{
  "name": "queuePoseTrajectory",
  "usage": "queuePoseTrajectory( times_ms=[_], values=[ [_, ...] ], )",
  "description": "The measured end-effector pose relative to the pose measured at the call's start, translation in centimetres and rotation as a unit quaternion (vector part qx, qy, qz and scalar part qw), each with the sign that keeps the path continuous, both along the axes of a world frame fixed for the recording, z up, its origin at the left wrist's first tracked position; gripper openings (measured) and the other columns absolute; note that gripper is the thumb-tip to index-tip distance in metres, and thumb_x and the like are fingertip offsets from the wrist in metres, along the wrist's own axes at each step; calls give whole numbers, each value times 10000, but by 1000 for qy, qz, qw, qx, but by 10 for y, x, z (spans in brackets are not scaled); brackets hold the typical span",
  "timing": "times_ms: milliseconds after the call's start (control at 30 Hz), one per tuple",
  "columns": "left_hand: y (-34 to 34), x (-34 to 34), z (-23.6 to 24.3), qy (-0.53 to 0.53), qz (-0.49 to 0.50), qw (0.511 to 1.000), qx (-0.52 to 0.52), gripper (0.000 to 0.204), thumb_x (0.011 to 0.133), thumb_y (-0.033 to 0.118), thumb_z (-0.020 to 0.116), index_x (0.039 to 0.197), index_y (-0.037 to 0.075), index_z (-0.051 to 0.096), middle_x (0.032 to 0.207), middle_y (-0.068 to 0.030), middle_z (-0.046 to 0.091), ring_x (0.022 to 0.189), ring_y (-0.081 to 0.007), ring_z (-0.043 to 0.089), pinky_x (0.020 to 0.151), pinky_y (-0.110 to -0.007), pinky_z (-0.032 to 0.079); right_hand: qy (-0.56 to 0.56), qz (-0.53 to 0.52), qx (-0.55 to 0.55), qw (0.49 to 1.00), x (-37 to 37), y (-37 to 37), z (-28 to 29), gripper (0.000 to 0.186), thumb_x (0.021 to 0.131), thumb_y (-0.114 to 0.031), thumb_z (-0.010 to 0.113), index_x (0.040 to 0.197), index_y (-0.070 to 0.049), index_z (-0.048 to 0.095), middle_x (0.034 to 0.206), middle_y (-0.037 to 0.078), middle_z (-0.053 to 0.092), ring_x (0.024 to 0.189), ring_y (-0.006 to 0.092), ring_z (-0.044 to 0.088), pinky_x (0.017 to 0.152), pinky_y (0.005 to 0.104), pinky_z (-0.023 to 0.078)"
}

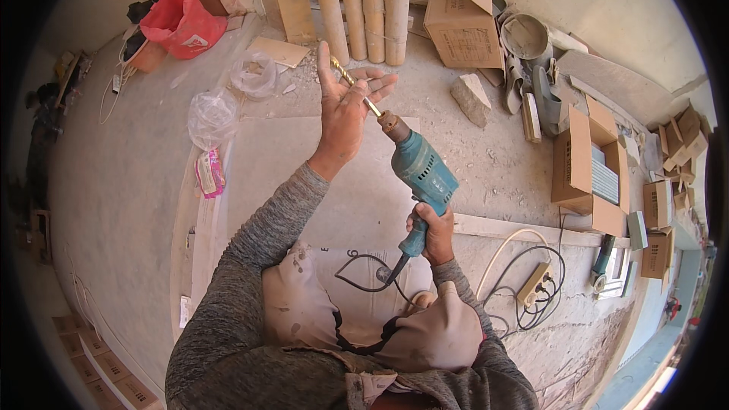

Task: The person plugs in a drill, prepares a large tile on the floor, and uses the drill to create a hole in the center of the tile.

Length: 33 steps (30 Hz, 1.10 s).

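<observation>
A teal corded drill [421,171] points up and away from me, with a long gold-coloured bit [342,70] in its rusty chuck [393,123]. My right hand [431,231] grips the drill's handle, and its black cord loops down between my knees. My left hand [348,106] is at the bit, thumb against it, index finger raised along its tip and the other fingers loosely extended behind it. Below the tool, a pale board [273,159] lies on the dusty floor in front of me.
Bamboo-coloured tubes [364,7] stand against the wall. Cardboard boxes [569,167], a stone chunk [471,99], a bucket [524,34] and sandals sit right. A power strip [534,282] with cables and an angle grinder [602,266] lie near my right. A red bag [178,23] and plastic bags [213,118] are left.
</observation>
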<state>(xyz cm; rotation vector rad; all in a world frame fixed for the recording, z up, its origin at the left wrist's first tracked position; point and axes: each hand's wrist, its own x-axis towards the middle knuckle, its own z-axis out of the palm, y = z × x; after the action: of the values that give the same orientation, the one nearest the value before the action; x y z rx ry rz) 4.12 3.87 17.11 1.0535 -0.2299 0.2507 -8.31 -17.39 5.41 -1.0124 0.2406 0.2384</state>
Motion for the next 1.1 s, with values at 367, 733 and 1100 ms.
queuePoseTrajectory(
  times_ms=[367, 733, 1100],
  values=[
    [-8, -3, -7, -8, -6, 1000, 4, 594, 1056, 74, 412, 1527, 109, 53, 1213, -210, 570, 1294, -411, 539, 1134, -542, 423, -9, -12, -10, 1000, -1, 1, 4, 375, 843, -76, 751, 1129, 3, 522, 852, 97, 631, 575, 195, 641, 509, 318, 559],
    [-13, -9, -12, 52, -72, 995, -40, 223, 1074, 213, 452, 1225, 50, 474, 1355, -266, 561, 1255, -287, 568, 1090, -415, 449, -27, -35, -7, 999, 0, 3, 7, 400, 845, -90, 762, 1146, 4, 515, 890, 111, 636, 602, 193, 647, 521, 316, 559],
    [-33, -13, -18, 47, -123, 989, 67, 359, 966, 205, 661, 1249, 45, 508, 1126, -164, 682, 1130, -263, 646, 1034, -418, 492, 0, 41, 102, 994, 3, -2, 13, 441, 870, -211, 766, 1167, 39, 557, 882, 108, 658, 648, 170, 651, 560, 279, 559]
  ],
)
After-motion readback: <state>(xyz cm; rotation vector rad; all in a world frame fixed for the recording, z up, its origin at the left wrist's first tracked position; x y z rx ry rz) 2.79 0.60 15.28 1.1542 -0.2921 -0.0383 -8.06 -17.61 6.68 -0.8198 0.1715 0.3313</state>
